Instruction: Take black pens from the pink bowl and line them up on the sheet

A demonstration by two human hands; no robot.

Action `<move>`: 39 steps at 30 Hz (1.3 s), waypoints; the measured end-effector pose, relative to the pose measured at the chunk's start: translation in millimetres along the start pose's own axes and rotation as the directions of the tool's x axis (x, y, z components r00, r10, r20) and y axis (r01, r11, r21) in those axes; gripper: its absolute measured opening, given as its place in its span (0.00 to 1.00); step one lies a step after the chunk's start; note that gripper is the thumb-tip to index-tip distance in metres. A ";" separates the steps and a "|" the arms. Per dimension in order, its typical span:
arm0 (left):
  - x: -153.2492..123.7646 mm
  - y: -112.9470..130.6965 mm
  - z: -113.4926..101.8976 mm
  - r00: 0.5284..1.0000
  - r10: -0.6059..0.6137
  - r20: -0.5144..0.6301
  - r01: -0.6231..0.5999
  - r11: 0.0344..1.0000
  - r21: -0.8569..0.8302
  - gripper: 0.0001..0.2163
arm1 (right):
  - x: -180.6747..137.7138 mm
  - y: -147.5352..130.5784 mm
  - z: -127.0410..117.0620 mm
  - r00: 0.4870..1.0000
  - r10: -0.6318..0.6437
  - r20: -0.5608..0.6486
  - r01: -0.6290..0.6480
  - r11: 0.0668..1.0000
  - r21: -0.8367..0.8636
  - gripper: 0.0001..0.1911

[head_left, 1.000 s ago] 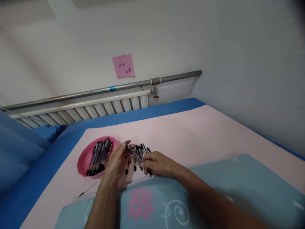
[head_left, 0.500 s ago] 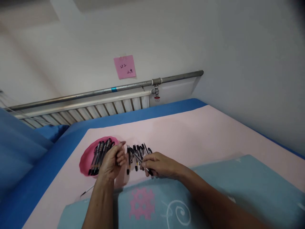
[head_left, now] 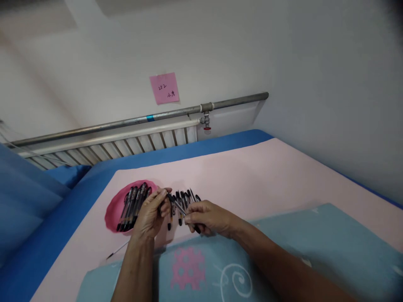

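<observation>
My right hand (head_left: 208,218) pinches a black pen (head_left: 180,208) by its lower end, the pen slanting up to the left. My left hand (head_left: 151,214) is closed, its fingertips pinched at the pen's upper tip. Just behind the hands several loose black pens (head_left: 185,198) lie in a row on the pink sheet (head_left: 252,176). A pink dish (head_left: 113,206) to the left holds several more black pens (head_left: 134,203) side by side.
A thin pen refill (head_left: 118,250) lies on the pink sheet by my left forearm. A light blue patterned cloth (head_left: 315,247) covers the near part. Behind are a blue mattress edge (head_left: 201,147), a white radiator (head_left: 107,147), a grey pipe (head_left: 233,102) and a pink note (head_left: 164,88) on the wall.
My left hand drew back from the pen towards the dish, then returned to its upper tip. My right hand kept hold of the pen throughout.
</observation>
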State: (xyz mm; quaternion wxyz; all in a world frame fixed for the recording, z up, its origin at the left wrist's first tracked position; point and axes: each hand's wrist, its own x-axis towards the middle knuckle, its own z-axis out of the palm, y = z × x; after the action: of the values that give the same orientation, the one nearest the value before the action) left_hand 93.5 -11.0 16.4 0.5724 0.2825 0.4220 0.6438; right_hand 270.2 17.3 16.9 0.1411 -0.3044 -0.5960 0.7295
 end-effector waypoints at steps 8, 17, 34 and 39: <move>1.5 2.1 -1.3 0.999 0.004 -0.037 -0.005 1.000 -0.019 0.10 | -0.3 -1.6 2.3 0.999 -0.022 0.033 0.015 0.979 0.202 0.13; 1.2 1.7 -0.6 0.999 0.024 -0.036 -0.025 0.999 -0.025 0.11 | 1.4 -0.4 3.8 0.999 0.007 -0.042 0.008 0.939 0.343 0.11; 1.4 1.9 0.5 0.997 0.047 -0.056 -0.048 0.999 -0.022 0.11 | 2.6 -3.3 11.8 0.996 0.048 -0.079 -0.023 0.953 0.301 0.10; 1.4 1.8 0.7 0.997 0.045 -0.069 -0.048 0.998 -0.041 0.11 | 5.0 -1.5 14.5 0.976 0.002 -0.218 0.058 0.961 0.271 0.10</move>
State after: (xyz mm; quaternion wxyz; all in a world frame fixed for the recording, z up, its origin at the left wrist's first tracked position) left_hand 92.9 -9.5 18.1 0.5483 0.2579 0.4207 0.6752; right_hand 257.2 9.2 18.5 0.2564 -0.3509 -0.4740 0.7658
